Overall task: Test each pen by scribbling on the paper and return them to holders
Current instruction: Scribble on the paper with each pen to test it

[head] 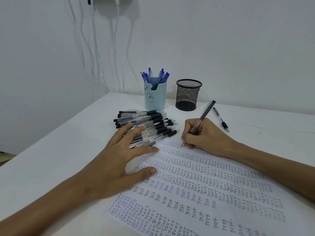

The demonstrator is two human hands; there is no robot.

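Black-capped with a clear barrel, the pen [202,117] you are testing is in your right hand [204,135]. Your fingers [187,137] curl round its lower barrel in a writing grip. Its tip touches the far corner of the paper [213,183], and its cap end leans up toward 1 o'clock. The white sheet lies flat on the tabletop [51,159], slanted and covered in rows of the word "TEST" in black and bluish ink.

At 9 o'clock from the pen tip, your left hand [119,155] lies palm down, fingers straight, spread and grasping nothing. Your thumb and forefinger rest on the sheet's left edge. Your outer fingers lie across the near end of the pile of black pens [153,122]. That pile sits just beside the paper at 10 o'clock from the tip, the pens stacked roughly parallel with their grips pointing right.

Beyond the pile, at 12 o'clock from it, stands the pale blue holder [155,99] with a face drawn on its front. A bunch of blue pens [154,76] stands upright in it. Just beside it at 3 o'clock stands the black mesh holder [187,94]. One loose black pen [221,119] lies on the tabletop at 2 o'clock from your right hand, near it but apart. White cables [95,48] hang down the wall [238,48] behind, at 11 o'clock.
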